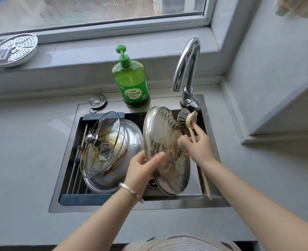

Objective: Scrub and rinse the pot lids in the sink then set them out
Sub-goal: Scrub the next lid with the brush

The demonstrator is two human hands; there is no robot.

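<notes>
The steel lid [165, 151] is standing on its rim in the right half of the sink [167, 203], lower edge down by the basin floor, upper edge reaching up toward the base of the tap [187, 91]. The left hand [142, 169] is gripping its near rim, thumb across the sudsy face and fingers curling behind. The right hand [198, 146] is closing round the middle of the brush [184, 117] handle, bristles pressing on the lid's upper right edge.

To scrub well, I judge the left hand should be bracing the rim firmly while the brush is working in short overlapping strokes from the top edge downward, turning the lid a little each pass so the rim groove gets reached (suds make steel slippery, so the grip matters).

The lid's streaked face is pointing toward the person and slightly left; in this view its long axis is running from far-left by the tap to near-right at the sink's front, leaning rather than upright. No water is visibly running.

Just left, a glass lid [102, 144] smeared with brown sauce is lying knob-up on a wide steel piece [124, 156] (lid or basin, I cannot tell), waiting its turn. Behind the sink a green soap bottle [133, 84] is standing beside the tap.
</notes>
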